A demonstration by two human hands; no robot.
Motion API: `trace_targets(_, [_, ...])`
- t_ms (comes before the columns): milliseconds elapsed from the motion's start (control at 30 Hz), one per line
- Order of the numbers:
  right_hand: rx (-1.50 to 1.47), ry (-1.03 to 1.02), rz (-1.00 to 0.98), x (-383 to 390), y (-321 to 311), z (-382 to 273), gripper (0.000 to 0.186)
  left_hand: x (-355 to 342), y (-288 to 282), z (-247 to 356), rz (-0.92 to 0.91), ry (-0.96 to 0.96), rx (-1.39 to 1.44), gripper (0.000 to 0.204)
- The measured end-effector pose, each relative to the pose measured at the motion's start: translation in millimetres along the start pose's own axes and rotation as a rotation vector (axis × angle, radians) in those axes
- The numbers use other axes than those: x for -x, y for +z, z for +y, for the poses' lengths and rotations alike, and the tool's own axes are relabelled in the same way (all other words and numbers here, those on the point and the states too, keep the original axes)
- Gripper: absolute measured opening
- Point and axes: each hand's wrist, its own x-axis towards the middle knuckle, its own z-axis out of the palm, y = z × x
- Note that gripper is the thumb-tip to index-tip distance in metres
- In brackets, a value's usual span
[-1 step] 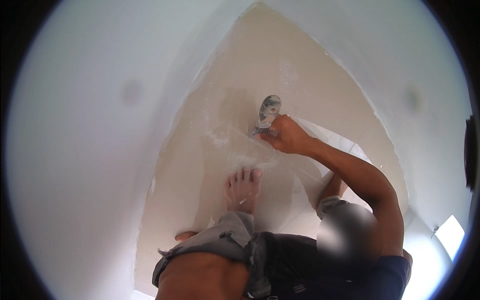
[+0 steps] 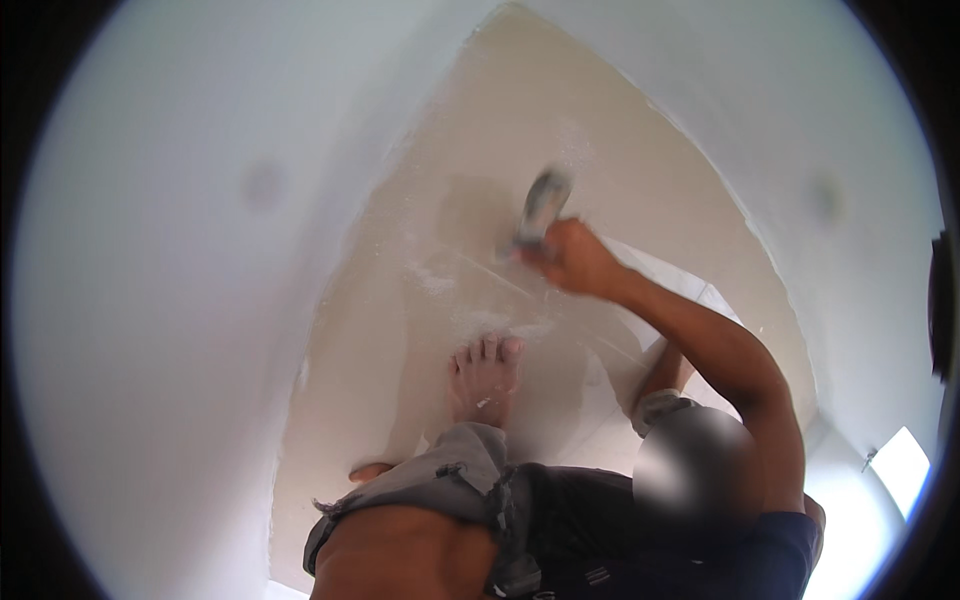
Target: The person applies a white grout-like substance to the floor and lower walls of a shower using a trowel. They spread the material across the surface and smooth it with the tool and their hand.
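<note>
My right hand (image 2: 570, 255) grips a putty-stained scraper (image 2: 544, 198) with an oval handle, blurred by motion. Its lower end is at or just above the beige, smeared floor (image 2: 500, 110). My bare, dusty foot (image 2: 483, 385) rests below the tool, under a frayed grey trouser leg (image 2: 465, 450). At the lower left, a small bit of skin shows beside that leg; whether it is my left hand or part of a foot, I cannot tell.
Pale walls (image 2: 170, 280) meet around the floor in a narrow corner, with uneven edges. Light tile-like patches lie beneath my right arm. A second leg (image 2: 665, 370) shows behind that arm. A dark object (image 2: 938, 305) and a bright white rectangle (image 2: 898, 465) are at the right.
My right hand and the scraper have moved slightly up the picture, away from my foot, and are now more blurred.
</note>
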Motion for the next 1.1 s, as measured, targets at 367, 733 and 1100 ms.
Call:
trace_targets(367, [-0.062, 0.531, 0.296, -63, -39, 14, 0.032, -5, -12, 0, -0.079, -0.012, -0.003, 0.016])
trace_targets(733, [-0.113, 0.080, 0.007, -93, 15, 13, 0.027, -4, 1, 2, -0.012, -0.034, -0.010, 0.014])
trace_targets(1100, [-0.165, 0.157, -0.034, -62, 25, -24, 0.030, -5, -2, 2, -0.067, -0.025, 0.017, 0.015])
